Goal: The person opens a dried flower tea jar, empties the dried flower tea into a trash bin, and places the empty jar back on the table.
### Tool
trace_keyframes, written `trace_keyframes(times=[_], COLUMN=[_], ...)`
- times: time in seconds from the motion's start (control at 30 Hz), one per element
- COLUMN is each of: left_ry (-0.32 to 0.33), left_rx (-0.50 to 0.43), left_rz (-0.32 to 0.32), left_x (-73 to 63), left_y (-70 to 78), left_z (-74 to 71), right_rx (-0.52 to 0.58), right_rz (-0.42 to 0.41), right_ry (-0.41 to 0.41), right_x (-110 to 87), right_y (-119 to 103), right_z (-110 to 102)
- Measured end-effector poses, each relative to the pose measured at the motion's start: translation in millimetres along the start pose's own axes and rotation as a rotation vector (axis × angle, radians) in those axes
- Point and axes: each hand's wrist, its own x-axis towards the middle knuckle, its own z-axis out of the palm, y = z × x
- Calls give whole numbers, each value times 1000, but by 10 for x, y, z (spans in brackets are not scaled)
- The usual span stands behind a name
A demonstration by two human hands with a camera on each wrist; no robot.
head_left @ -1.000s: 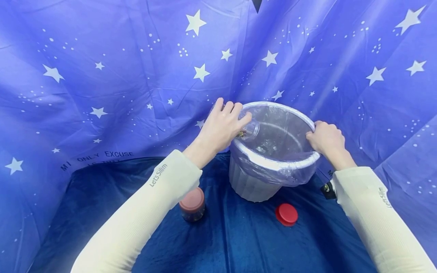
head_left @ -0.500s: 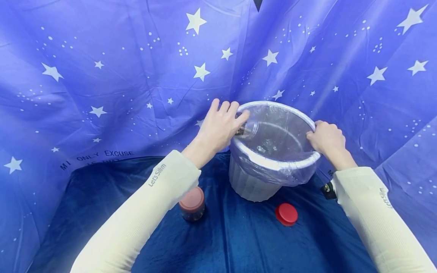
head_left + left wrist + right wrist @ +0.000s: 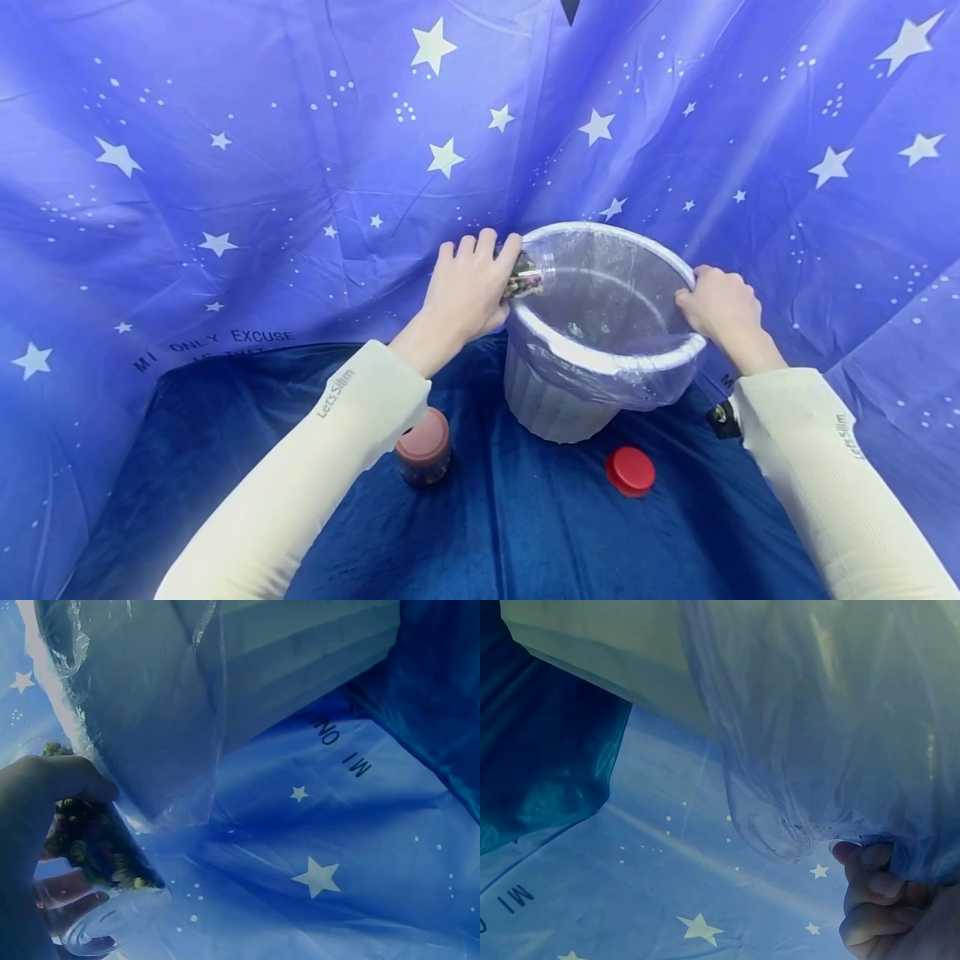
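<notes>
My left hand [image 3: 467,283] grips a clear jar [image 3: 549,260] on its side, its mouth over the left part of the bin's rim. Inside the jar are dried flowers [image 3: 527,279], dark with yellow and pink bits; the left wrist view shows these dried flowers [image 3: 97,844] filling much of it, with the clear base [image 3: 116,922] below. A pale ribbed bin [image 3: 555,400] stands tilted, lined with a transparent plastic bag [image 3: 637,390]. At its right side my right hand [image 3: 723,304] holds the white rim, fingers curled under the bag edge in the right wrist view.
A jar with a pinkish lid [image 3: 423,437] stands left of the bin, partly behind the left sleeve. Near the bin's foot lies a red lid [image 3: 632,471]. Dark blue cloth [image 3: 480,533] covers the table; a star-printed curtain [image 3: 300,167] hangs behind.
My left hand has turned and shifted slightly left and down, and the dried flowers now show nearer the jar's mouth. My right hand and the bin stay in place.
</notes>
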Motion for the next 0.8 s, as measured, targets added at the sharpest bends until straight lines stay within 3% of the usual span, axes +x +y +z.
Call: trace_keyframes(times=[0.4,0.8], left_ry=[-10,122], left_rx=[-33,60], left_rz=[-41,65], left_x=[-18,47], left_y=[-45,-5], left_z=[-23,-81], right_rx=[13,10], right_rz=[-3,-3], right_ry=[8,7], right_x=[14,19], right_y=[21,25], right_z=[16,24])
